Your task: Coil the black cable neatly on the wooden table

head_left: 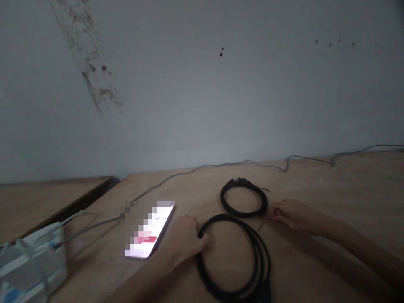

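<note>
Two coils of black cable lie on a wooden table (331, 189). The larger coil (261, 256) is nearest me, and my left hand (186, 240) rests on its left side with the fingers curled over the cable. The smaller coil (243, 198) lies just beyond it. My right hand (292, 214) sits at the right edge of the smaller coil, fingertips pinched around a thin wire end there; the exact grip is too dim to make out.
A lit phone (150, 231) lies face up left of my left hand. A grey cable (221, 165) runs along the table's back edge by the wall. A white box (31, 265) stands at the near left. A second table (47, 198) adjoins on the left.
</note>
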